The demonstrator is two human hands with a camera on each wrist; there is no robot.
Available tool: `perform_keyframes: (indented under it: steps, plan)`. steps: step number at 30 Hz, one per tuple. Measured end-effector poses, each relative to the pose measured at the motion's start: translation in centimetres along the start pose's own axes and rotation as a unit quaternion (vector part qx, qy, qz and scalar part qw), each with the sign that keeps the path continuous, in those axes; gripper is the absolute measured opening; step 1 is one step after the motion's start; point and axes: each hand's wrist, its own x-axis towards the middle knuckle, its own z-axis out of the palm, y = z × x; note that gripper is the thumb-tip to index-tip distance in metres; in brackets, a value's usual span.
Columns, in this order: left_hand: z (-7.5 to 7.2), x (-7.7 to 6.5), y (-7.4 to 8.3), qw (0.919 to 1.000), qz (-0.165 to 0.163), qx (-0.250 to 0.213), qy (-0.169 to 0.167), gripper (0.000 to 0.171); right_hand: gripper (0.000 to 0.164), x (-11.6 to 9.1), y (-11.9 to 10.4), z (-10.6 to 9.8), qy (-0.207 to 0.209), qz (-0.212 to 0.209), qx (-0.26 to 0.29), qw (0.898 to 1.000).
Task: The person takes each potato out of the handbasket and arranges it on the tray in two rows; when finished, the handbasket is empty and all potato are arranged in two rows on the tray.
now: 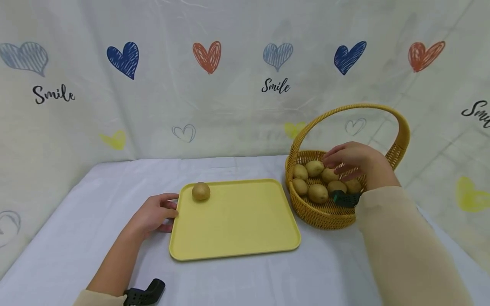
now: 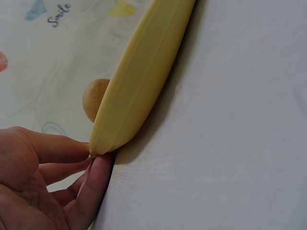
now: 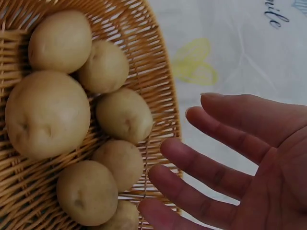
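My left hand (image 1: 155,214) is at the left edge of a yellow rectangular tray (image 1: 237,221). In the left wrist view its thumb and fingers (image 2: 62,151) pinch the tray's rim (image 2: 144,81). One round potato (image 1: 200,191) sits in the tray's far left corner. Over a wicker basket (image 1: 323,219) with a tall arched handle, my right hand (image 1: 354,159) hovers with nothing in its grasp. Several potatoes (image 3: 48,115) lie inside the basket. Seen from the right wrist, the right fingers (image 3: 206,172) are spread and apart from the potatoes.
A white cloth (image 1: 229,280) covers the table under the tray and basket. The basket's handle (image 1: 360,107) arches up beside my right forearm. Behind stands a pale sheet (image 1: 237,106) printed with hearts and "Smile" words.
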Motion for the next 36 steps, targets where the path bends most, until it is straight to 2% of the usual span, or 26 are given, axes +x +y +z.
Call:
perform_keyframes:
  steps: [7, 14, 17, 23, 26, 31, 33, 36]
  plan:
    - [-0.1, 0.2, -0.3, 1.0, 0.0, -0.004, 0.003, 0.064, 0.048, 0.4, 0.6, -0.4, 0.001, 0.021, -0.008, 1.0]
    - [0.1, 0.2, -0.3, 1.0, 0.005, -0.008, 0.002, 0.064, 0.049, 0.4, 1.3, -0.1, -0.028, 0.032, -0.031, 0.999]
    - [0.2, 0.2, -0.4, 1.0, 0.001, -0.009, 0.003, 0.064, 0.044, 0.3, 1.7, 0.2, -0.039, 0.045, -0.029, 0.998]
    - [0.1, 0.2, -0.3, 0.9999, -0.001, -0.008, 0.008, 0.064, 0.009, 0.2, 2.0, 0.7, -0.046, 0.078, 0.028, 0.996]
    - [0.0, 0.1, -0.1, 0.9999, 0.001, -0.007, 0.008, 0.064, 0.002, 0.3, 2.2, 1.1, -0.05, 0.075, 0.037, 0.995]
    - [0.2, 0.1, 0.0, 0.9999, -0.005, -0.007, 0.006, 0.063, 0.013, 0.8, 2.7, 1.7, -0.053, 0.074, 0.052, 0.994]
    - [0.2, 0.1, -0.1, 0.9999, -0.008, -0.004, 0.009, 0.063, 0.018, 0.9, 2.9, 1.7, -0.046, 0.068, 0.029, 0.996]
    - [0.2, 0.2, -0.1, 0.9998, -0.009, 0.0, 0.016, 0.063, 0.036, 1.2, 2.8, 1.7, -0.039, 0.06, -0.027, 0.997]
